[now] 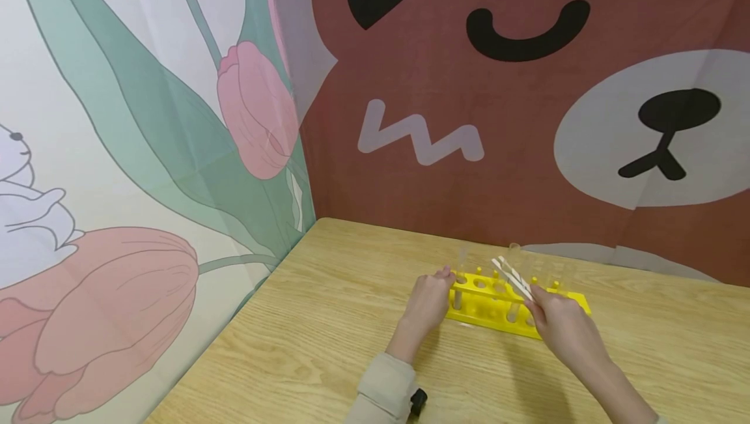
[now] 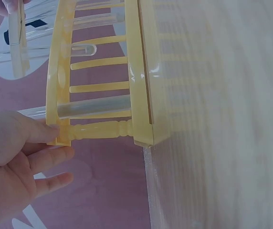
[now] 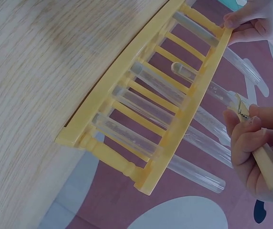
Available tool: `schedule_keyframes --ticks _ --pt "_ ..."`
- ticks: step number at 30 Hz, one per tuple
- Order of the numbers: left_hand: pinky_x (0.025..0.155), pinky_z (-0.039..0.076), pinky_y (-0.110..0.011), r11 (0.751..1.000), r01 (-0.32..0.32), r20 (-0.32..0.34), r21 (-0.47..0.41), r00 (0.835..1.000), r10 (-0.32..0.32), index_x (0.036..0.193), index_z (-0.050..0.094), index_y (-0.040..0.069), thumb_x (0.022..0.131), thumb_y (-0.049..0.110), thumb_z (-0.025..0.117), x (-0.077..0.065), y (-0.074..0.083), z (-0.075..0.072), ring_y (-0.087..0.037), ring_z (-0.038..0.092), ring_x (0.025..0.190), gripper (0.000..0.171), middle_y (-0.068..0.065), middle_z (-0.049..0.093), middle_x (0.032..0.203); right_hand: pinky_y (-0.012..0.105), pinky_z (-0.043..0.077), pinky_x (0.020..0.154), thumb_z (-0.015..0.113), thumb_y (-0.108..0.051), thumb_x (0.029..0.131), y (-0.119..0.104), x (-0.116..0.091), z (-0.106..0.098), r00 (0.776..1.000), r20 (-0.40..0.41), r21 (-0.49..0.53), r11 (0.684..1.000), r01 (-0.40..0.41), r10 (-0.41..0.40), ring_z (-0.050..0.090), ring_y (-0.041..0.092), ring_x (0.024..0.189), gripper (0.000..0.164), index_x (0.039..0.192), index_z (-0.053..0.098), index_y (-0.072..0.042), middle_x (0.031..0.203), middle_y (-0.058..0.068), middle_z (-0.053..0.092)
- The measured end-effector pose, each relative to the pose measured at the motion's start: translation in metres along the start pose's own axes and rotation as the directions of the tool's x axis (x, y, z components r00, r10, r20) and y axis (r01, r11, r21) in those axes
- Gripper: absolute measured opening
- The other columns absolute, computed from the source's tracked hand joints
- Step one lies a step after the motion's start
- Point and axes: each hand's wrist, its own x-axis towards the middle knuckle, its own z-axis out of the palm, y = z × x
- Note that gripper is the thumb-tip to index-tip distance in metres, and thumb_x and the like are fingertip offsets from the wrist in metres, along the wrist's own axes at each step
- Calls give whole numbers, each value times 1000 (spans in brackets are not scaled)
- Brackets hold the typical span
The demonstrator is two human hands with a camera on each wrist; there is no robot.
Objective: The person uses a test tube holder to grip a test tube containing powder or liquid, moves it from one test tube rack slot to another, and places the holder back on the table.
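A yellow test tube rack (image 1: 489, 325) stands on the table with several clear test tubes in it. My left hand (image 1: 428, 303) holds the rack's left end, thumb on the top plate in the left wrist view. Beside that hand one tube (image 2: 96, 106) reaches down to the base. My right hand (image 1: 568, 329) grips a pale wooden test tube clamp (image 1: 515, 281) over the rack. The clamp's jaws are at the upper part of one test tube (image 3: 213, 88). That tube passes through the top plate, and its rounded bottom hangs above the base.
Three more tubes, one of them a clear tube (image 3: 127, 133), stand toward the rack's right end. The wood-grain table (image 1: 281, 346) meets a bear-print cloth (image 1: 410, 196) behind and a flower-print cloth (image 1: 146, 170) at left. A small black object (image 1: 418, 402) is by the left sleeve.
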Motion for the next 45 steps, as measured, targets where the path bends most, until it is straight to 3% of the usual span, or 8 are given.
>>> schedule_keyframes --ticks 18,45 --pt "73 49 -25 1000 0 -9 -4 1000 0 103 67 8 81 3 61 -1 0 -1 -14 59 96 24 -5 60 111 23 29 36 61 -1 80 -1 -1 -1 1000 -21 4 1000 9 -9 35 12 44 22 99 59 11 57 1 47" --pt "74 49 -25 1000 8 13 -4 1000 -8 105 66 9 83 6 61 0 0 1 -13 58 98 23 -4 60 113 22 29 35 62 -1 80 -1 -1 -3 998 -61 16 999 28 -27 35 12 44 26 102 58 13 64 8 58"
